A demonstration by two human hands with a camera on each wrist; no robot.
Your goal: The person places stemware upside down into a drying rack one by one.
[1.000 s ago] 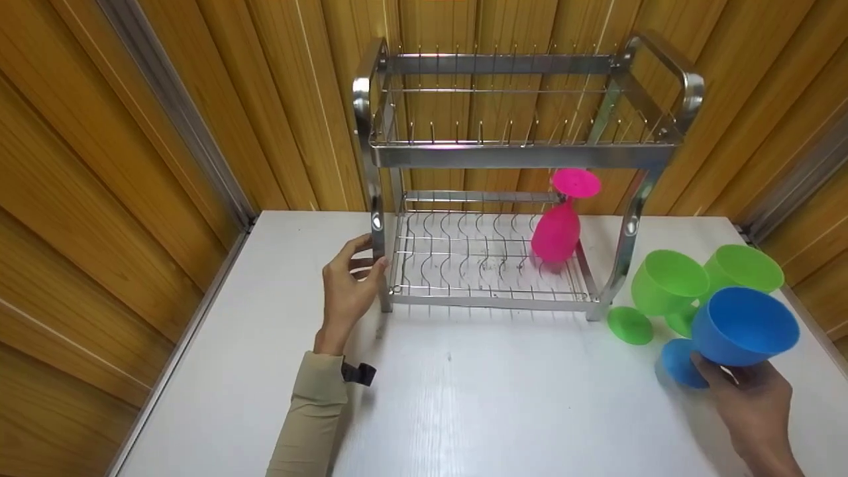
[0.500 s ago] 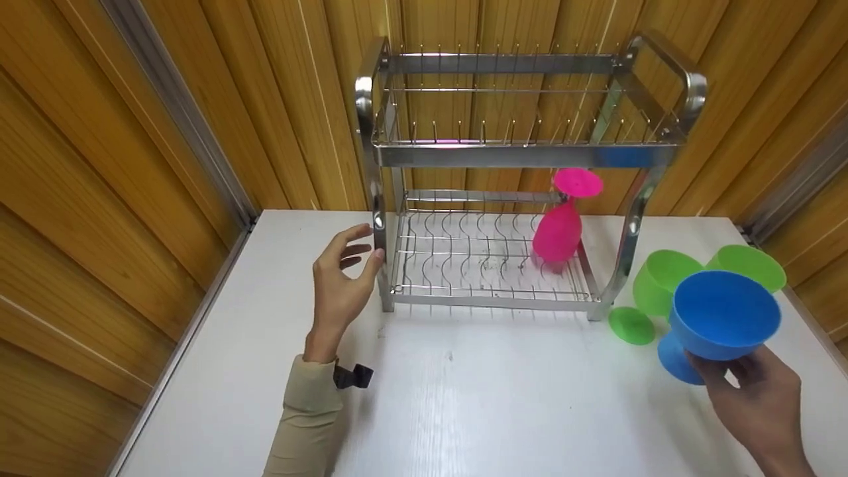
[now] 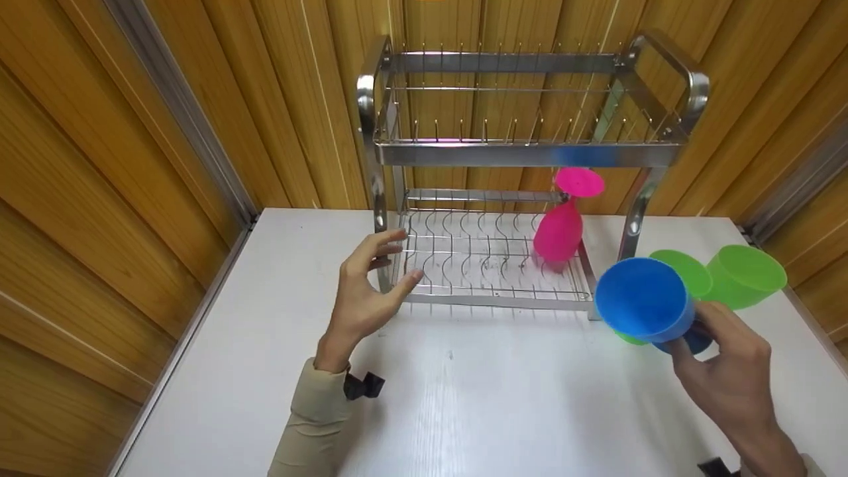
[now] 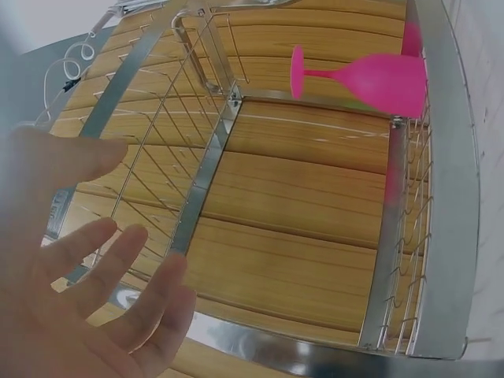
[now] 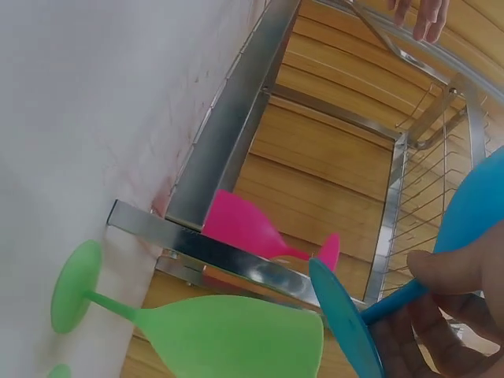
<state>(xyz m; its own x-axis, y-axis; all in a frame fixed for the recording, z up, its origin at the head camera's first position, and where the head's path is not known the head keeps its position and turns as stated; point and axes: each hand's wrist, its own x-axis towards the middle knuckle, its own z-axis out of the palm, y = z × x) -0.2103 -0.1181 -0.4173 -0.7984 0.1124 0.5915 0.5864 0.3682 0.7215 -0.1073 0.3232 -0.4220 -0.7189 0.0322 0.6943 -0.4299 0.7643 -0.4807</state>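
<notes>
My right hand (image 3: 729, 364) grips a blue plastic goblet (image 3: 641, 298), lifted and tilted so its bowl mouth faces the head camera. In the right wrist view, the thumb and fingers wrap the goblet where its stem (image 5: 394, 302) meets the bowl. My left hand (image 3: 368, 291) is held before the left post of the metal dish rack (image 3: 493, 301), fingers spread and holding nothing. A pink goblet (image 3: 558, 233) stands upside down at the right end of the rack's lower shelf, its foot upward.
Two green goblets stand upright right of the rack; the nearer green goblet (image 3: 686, 268) is partly hidden behind the blue one, and the farther green goblet (image 3: 745, 278) is beside it. The rack's upper tier (image 3: 530, 154) has upright wire prongs. Wood-patterned panels (image 3: 298, 99) rise behind the white table (image 3: 477, 397).
My right hand has raised the blue goblet and carried it left, tilting it more. My left hand has come off the rack post and moved slightly right, fingers wider apart.
</notes>
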